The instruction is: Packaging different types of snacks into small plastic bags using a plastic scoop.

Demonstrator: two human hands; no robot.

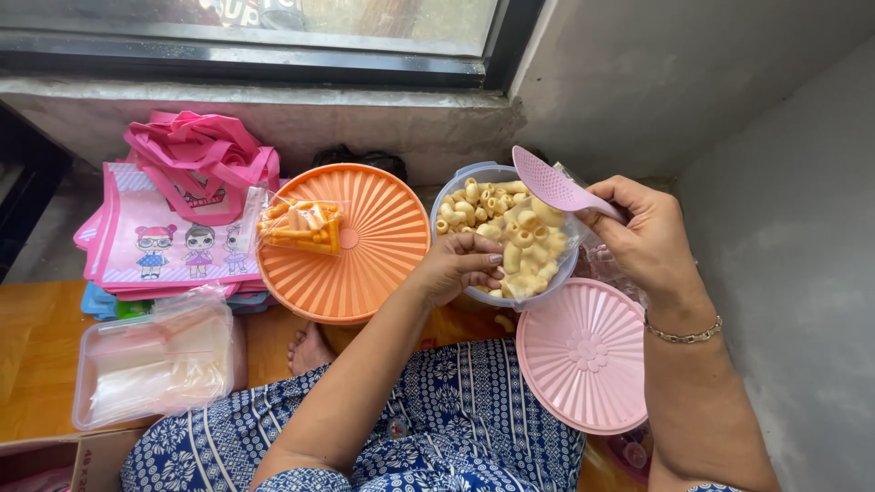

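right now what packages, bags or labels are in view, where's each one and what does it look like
Small clear bag: on the round orange lid, filled with orange-yellow snack pieces.
Pink printed bags: stacked left of the orange lid, cartoon doll figures on the front, pink handles.
Clear rectangular tub: lower left, holds a stack of empty clear plastic bags.
Clear bag: in the left hand, part-filled with pale tube snacks.
Cardboard box: bottom left corner, brown, only its edge shows.

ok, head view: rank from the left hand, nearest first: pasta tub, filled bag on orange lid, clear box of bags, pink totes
1. Pasta tub: under the left hand, which rests on its near rim.
2. Filled bag: to its left, on the orange lid.
3. Clear box of bags and pink totes: farther left, too close to call.
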